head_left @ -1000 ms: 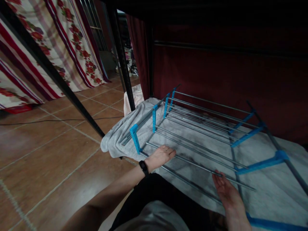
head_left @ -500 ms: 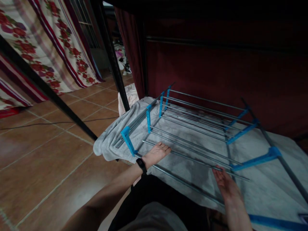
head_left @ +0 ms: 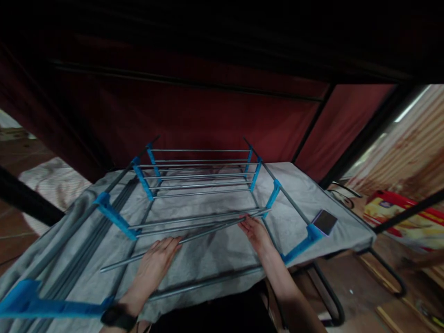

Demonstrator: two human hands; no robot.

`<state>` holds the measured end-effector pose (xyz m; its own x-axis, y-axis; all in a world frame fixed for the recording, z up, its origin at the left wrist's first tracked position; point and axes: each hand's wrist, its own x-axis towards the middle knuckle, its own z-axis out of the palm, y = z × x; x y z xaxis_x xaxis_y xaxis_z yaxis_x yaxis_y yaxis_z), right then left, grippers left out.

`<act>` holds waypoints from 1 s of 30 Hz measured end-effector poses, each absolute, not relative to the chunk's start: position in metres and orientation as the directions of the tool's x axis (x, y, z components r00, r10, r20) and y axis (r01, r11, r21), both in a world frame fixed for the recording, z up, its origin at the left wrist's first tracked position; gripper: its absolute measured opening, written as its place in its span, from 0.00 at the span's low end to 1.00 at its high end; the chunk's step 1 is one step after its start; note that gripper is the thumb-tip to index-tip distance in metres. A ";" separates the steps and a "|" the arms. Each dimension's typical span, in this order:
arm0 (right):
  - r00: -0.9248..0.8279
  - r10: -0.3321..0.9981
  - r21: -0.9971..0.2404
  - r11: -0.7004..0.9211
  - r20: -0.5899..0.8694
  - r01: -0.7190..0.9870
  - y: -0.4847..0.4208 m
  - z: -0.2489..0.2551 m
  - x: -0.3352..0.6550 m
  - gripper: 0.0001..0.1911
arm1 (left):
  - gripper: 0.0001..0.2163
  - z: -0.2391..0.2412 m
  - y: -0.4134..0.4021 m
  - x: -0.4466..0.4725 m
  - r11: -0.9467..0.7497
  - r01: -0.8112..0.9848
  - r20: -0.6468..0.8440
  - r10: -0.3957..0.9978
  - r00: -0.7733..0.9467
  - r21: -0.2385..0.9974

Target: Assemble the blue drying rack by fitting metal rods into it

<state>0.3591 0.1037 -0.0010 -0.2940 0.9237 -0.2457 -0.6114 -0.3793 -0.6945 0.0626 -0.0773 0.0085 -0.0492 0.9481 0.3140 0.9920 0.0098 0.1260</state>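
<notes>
A loose grey metal rod [head_left: 204, 232] slants across the near part of a rack frame of metal tubes and blue plastic brackets [head_left: 144, 182]. My left hand [head_left: 157, 259], with a dark band on its wrist, is closed over the rod from above, left of its middle. My right hand [head_left: 255, 235] grips the same rod toward its right end, fingers curled at it. The rod's left end sticks out past my left hand, over the frame's left side tube. Other cross rods [head_left: 204, 175] span the brackets at the back. The frame lies on a grey blanket [head_left: 215, 252].
Several loose rods [head_left: 83, 249] lie on the blanket at the left. A dark phone-like object [head_left: 324, 222] rests at the right, beside a blue bracket. Dark red cloth [head_left: 194, 120] hangs behind, and black bed-frame bars surround the space. A red and yellow box [head_left: 404, 215] stands at the far right.
The view has swung right, bringing the phone-like object and box into sight. Both hands still hold the rod, which now tilts with its right end nearer the frame's right brackets.
</notes>
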 end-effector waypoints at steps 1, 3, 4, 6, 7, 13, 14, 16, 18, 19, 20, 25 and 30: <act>-0.299 0.922 -0.693 -0.383 -0.247 -0.610 0.105 0.002 0.357 0.10 | 0.19 0.009 -0.077 0.060 0.011 0.992 0.331 0.942 -0.053 0.127; -0.289 0.924 -0.693 -0.379 -0.250 -0.613 0.109 0.006 0.355 0.09 | 0.19 0.012 -0.077 0.055 -0.005 0.991 0.361 0.932 -0.044 0.132; -0.282 0.926 -0.691 -0.376 -0.251 -0.617 0.111 0.008 0.354 0.09 | 0.19 0.013 -0.077 0.053 -0.019 0.991 0.375 0.927 -0.033 0.134; -0.265 0.931 -0.688 -0.364 -0.251 -0.628 0.115 0.011 0.352 0.09 | 0.19 0.017 -0.076 0.051 -0.047 0.990 0.398 0.917 -0.009 0.130; -0.259 0.933 -0.688 -0.360 -0.251 -0.631 0.117 0.012 0.352 0.08 | 0.19 0.018 -0.076 0.052 -0.055 0.991 0.409 0.913 -0.001 0.126; -0.228 0.938 -0.693 -0.346 -0.260 -0.633 0.130 0.022 0.353 0.07 | 0.20 0.021 -0.067 0.056 -0.063 0.989 0.448 0.894 -0.002 0.130; -0.224 0.939 -0.693 -0.344 -0.262 -0.633 0.131 0.024 0.353 0.06 | 0.20 0.021 -0.065 0.056 -0.063 0.989 0.451 0.893 -0.003 0.131; -0.218 0.939 -0.695 -0.344 -0.266 -0.632 0.134 0.027 0.354 0.06 | 0.20 0.019 -0.061 0.056 -0.058 0.990 0.456 0.890 -0.006 0.126; -0.215 0.939 -0.695 -0.344 -0.269 -0.631 0.135 0.029 0.354 0.06 | 0.19 0.017 -0.059 0.054 -0.055 0.991 0.462 0.887 -0.008 0.123; -0.215 0.938 -0.695 -0.345 -0.270 -0.630 0.135 0.029 0.354 0.05 | 0.19 0.016 -0.058 0.053 -0.054 0.991 0.463 0.886 -0.010 0.125; -0.215 0.938 -0.695 -0.346 -0.271 -0.630 0.136 0.029 0.354 0.05 | 0.19 0.015 -0.057 0.053 -0.055 0.990 0.463 0.886 -0.011 0.128; -0.223 0.937 -0.691 -0.349 -0.269 -0.633 0.137 0.027 0.354 0.06 | 0.18 0.016 -0.055 0.051 -0.050 0.989 0.450 0.893 -0.017 0.137; -0.233 0.938 -0.686 -0.347 -0.257 -0.639 0.141 0.026 0.353 0.05 | 0.19 0.021 -0.050 0.050 -0.044 0.986 0.428 0.903 -0.030 0.162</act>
<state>0.3529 0.1410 0.0259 -0.2333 0.9378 -0.2570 -0.6393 -0.3471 -0.6862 0.0500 -0.0503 0.0207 -0.0304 0.9031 0.4283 0.9858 -0.0436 0.1620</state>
